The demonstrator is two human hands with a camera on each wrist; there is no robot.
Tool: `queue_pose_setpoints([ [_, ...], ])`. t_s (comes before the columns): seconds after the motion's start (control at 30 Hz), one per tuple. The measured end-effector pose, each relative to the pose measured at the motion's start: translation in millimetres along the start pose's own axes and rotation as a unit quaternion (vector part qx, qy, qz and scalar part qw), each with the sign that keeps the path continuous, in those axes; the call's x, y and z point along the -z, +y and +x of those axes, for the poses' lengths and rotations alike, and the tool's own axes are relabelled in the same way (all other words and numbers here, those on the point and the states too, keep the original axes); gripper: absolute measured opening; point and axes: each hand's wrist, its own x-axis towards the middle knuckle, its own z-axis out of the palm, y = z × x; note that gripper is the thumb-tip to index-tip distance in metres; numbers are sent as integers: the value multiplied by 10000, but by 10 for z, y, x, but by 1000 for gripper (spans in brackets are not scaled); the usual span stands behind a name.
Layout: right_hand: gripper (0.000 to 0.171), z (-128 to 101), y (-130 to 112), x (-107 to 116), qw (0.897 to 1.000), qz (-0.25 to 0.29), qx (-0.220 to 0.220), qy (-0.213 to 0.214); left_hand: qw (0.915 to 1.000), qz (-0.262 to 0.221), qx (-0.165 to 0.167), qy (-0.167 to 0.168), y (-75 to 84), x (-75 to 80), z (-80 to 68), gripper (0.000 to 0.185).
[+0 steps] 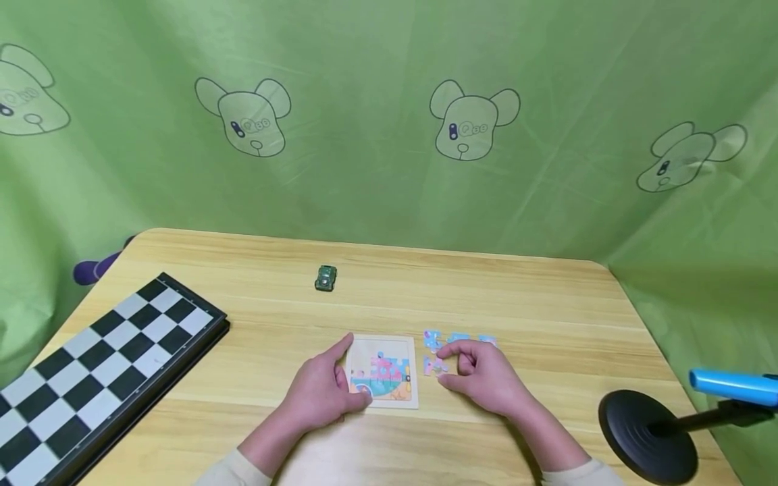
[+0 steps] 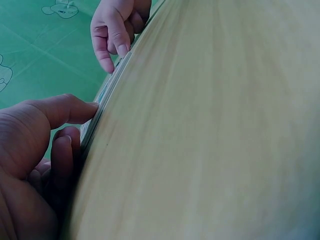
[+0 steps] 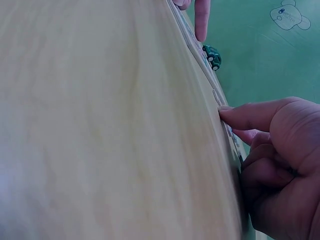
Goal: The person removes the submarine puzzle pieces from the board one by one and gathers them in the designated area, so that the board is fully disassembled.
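Checkered chessboard (image 1: 97, 364) — seemingly pastel puzzle (image 1: 383, 371)

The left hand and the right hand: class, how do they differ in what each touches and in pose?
The left hand rests on the puzzle board, thumb along its left edge; the right hand is off the board, among the loose puzzle pieces. The left hand's fingers lie fairly straight; the right hand's curl, fingertips at a piece. Both rest on the wooden table.
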Motion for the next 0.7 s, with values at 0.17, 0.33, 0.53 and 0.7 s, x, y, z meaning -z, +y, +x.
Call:
queue_pose_setpoints([
  [0.17,30,30,36,-53,9998,142,89,67,10000,-58,36,-44,12,-3,-4,105],
  [0.33,34,98,-8,-194,9994,293,204,-41,10000,-49,30,-50,16,-6,-1,105],
  [0.53,43,181,-150,-367,9980,465,277,-319,10000,-1,55,-58,13,-1,6,105],
  [0.7,49,232,-280,-494,9972,507,259,-488,10000,-1,67,-57,10,10,6,105],
])
